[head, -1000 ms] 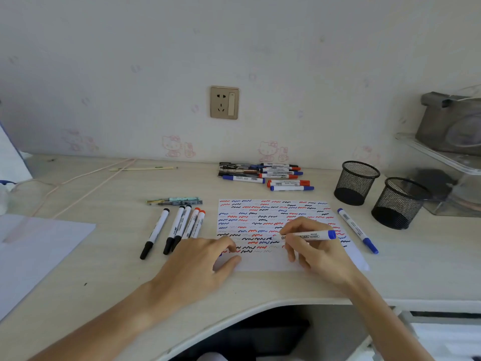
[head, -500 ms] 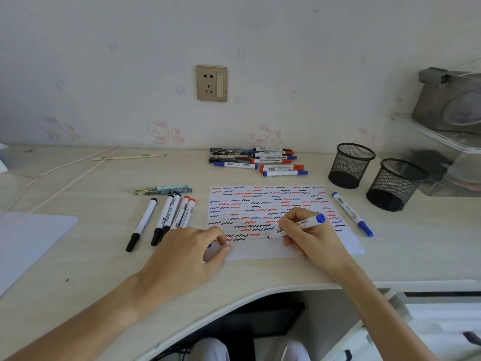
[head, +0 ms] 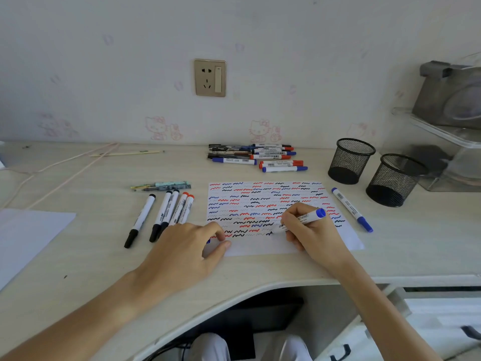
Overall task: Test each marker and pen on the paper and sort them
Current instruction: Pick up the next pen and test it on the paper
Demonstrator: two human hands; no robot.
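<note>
- Plastic markers, black- and red-capped (head: 166, 213), lying in a row on bench (head: 78, 256) left of paper: light, rigid, smooth barrels, prone to roll; best pinched mid-barrel.
- Left hand (head: 187, 251) resting at paper's near-left corner, fingers loosely curled, pinning sheet; a blue bit under fingers, maybe a cap, cannot tell.
- Paper (head: 260, 246) thin, floppy, slides easily; needs holding flat while scribbling. Covered with red, blue, black squiggles, only bottom strip blank.
- Right hand (head: 309, 230) in writing grip clenched round blue marker (head: 302, 221), tip down on paper's lower rows, blue end up-right.
- Untested pile (head: 257, 157) at back near wall.
- Another blue marker (head: 351, 209) lying just right of paper.
- Two mesh cups (head: 374, 170) far right, light, tippable, likely sorting bins.
</note>
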